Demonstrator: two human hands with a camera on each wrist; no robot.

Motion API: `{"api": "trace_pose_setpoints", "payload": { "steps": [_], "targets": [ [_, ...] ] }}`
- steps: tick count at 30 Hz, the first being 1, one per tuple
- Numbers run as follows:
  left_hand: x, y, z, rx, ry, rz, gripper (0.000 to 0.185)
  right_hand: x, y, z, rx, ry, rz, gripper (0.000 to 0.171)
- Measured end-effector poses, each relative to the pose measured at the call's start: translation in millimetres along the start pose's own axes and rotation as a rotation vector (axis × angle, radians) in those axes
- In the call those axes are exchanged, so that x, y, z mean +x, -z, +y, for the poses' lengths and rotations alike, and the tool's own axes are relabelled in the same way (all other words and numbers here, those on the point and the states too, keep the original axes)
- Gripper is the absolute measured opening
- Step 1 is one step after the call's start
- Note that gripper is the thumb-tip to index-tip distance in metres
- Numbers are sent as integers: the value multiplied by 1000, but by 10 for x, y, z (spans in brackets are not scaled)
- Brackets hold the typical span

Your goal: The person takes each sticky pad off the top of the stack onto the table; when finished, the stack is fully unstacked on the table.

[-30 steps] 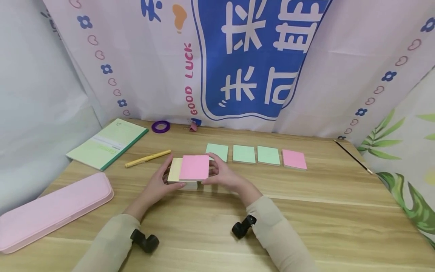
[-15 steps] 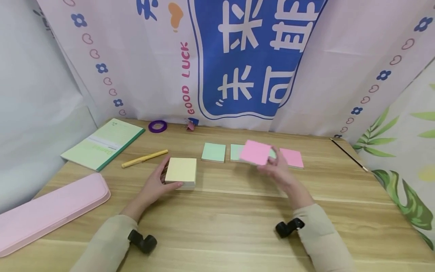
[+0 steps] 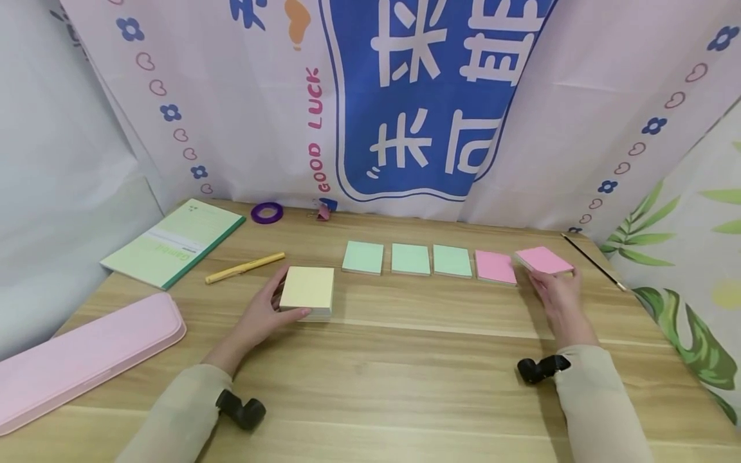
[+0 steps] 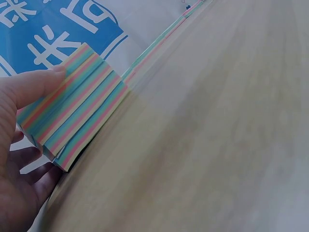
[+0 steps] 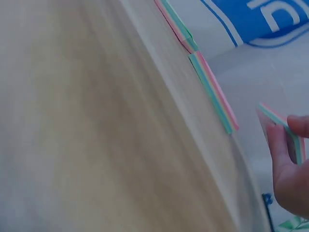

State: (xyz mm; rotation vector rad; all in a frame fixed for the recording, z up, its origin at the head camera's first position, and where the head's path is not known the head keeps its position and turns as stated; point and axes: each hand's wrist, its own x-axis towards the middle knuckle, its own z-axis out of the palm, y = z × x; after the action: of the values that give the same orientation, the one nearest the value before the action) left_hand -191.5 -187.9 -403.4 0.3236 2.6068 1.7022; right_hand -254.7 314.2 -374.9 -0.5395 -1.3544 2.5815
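Observation:
In the head view my left hand point(image 3: 260, 325) grips a stack of sticky note pads point(image 3: 308, 287), yellow on top, thumb at its near side. Striped pink, green and yellow edges of the stack point(image 4: 79, 99) show in the left wrist view, its layers slightly offset. My right hand point(image 3: 561, 299) pinches a pink-topped sticky note pad point(image 3: 544, 259) at the right end of a row. In the right wrist view that pad point(image 5: 273, 115) is tilted and clear of the table. The row holds three green pads point(image 3: 410, 258) and one pink pad point(image 3: 495, 266).
A pink pencil case point(image 3: 87, 363) and a green notebook point(image 3: 173, 241) lie at left. Nearby are a yellow pen point(image 3: 246, 267), purple tape point(image 3: 267, 213) and a binder clip point(image 3: 324, 211). A thin black stick point(image 3: 593, 260) lies at right. A printed cloth point(image 3: 231, 116) hangs behind the table.
My right hand has lifted the pink pad off the stack and carried it rightward, past the row's pink pad. The left hand has stayed on the stack, whose yellow top is now uncovered.

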Motion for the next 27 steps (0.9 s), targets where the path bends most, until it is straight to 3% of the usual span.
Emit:
{"api": "trace_pose_setpoints", "payload": {
  "steps": [5, 10, 21, 24, 27],
  "targets": [
    [-2, 2, -6, 21, 5, -6, 95, 112, 28, 58, 43, 26, 191, 103],
    [7, 1, -17, 9, -2, -7, 95, 156, -11, 128, -108, 23, 290, 106],
    [4, 11, -15, -3, 3, -7, 95, -68, -99, 68, -357, -70, 233, 94],
    [1, 9, -8, -5, 1, -7, 94, -191, -109, 7, -480, -71, 251, 94],
    [-2, 9, -3, -5, -3, -7, 94, -314, -185, -44, -524, -50, 197, 94]
  ]
}}
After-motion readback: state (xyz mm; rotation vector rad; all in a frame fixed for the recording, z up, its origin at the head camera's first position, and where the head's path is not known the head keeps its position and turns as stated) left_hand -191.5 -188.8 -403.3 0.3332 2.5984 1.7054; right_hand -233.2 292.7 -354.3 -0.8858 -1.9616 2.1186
